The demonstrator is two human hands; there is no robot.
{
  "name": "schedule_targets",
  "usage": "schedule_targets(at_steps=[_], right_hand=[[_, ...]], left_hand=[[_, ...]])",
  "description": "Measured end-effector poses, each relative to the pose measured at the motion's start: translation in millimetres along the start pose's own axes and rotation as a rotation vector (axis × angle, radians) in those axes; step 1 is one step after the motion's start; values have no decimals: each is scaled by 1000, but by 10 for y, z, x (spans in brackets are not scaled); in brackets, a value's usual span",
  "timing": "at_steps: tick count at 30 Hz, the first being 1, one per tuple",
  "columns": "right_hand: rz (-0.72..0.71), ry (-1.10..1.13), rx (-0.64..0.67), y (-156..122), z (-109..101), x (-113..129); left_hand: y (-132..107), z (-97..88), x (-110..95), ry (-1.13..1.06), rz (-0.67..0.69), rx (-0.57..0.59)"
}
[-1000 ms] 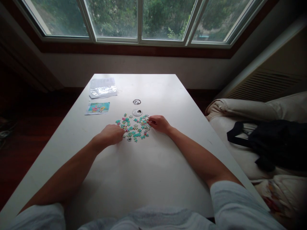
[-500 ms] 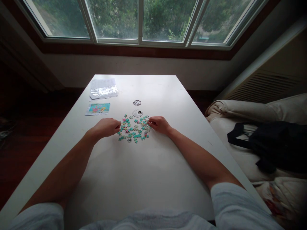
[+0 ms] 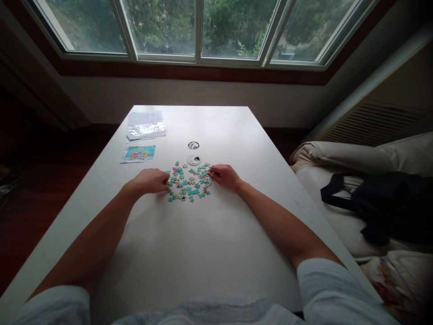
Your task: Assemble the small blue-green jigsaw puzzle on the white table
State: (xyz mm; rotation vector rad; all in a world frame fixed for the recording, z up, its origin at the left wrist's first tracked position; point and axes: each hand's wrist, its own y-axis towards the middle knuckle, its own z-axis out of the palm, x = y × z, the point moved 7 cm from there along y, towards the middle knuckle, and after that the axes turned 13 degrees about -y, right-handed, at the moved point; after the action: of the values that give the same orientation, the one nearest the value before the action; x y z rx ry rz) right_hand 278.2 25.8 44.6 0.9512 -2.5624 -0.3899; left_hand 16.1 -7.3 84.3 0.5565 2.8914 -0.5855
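Loose jigsaw puzzle pieces (image 3: pixel 193 192), mostly turquoise with bits of pink, yellow and white, lie spread out in the middle of the white table (image 3: pixel 203 253). At the left edge of the spread is my left hand (image 3: pixel 151 180), its fingers curled and its thumb lowered apart from them, touching the outer pieces. My right hand (image 3: pixel 225 176) rests at the right edge with its fingers pinched together. Whatever may be between those fingertips is too small to make out. Several pieces close to both hands are partly covered by the fingers.
Beyond the left hand lies a small colourful picture sheet (image 3: pixel 138 154), with a clear plastic bag and papers (image 3: pixel 147 125) behind it. Two round grommets (image 3: pixel 194 160) are set in the table. On the right, a dark bag (image 3: pixel 395 205) lies on a pale sofa (image 3: pixel 338 155).
My left thumb has dropped toward me, away from the fingers, and pieces at the lower left edge have shifted slightly. My right hand stays in the same place.
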Motion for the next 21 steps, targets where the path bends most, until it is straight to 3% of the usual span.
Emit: schedule_targets(at_steps=[4, 10, 21], right_hand=[[-2, -5, 0, -7, 22, -17], [-9, -3, -2, -6, 36, -26], [-9, 10, -5, -6, 15, -10]], left_hand=[[20, -47, 6, -20, 14, -72], [63, 25, 45, -23, 47, -26], [44, -39, 47, -40, 42, -54]])
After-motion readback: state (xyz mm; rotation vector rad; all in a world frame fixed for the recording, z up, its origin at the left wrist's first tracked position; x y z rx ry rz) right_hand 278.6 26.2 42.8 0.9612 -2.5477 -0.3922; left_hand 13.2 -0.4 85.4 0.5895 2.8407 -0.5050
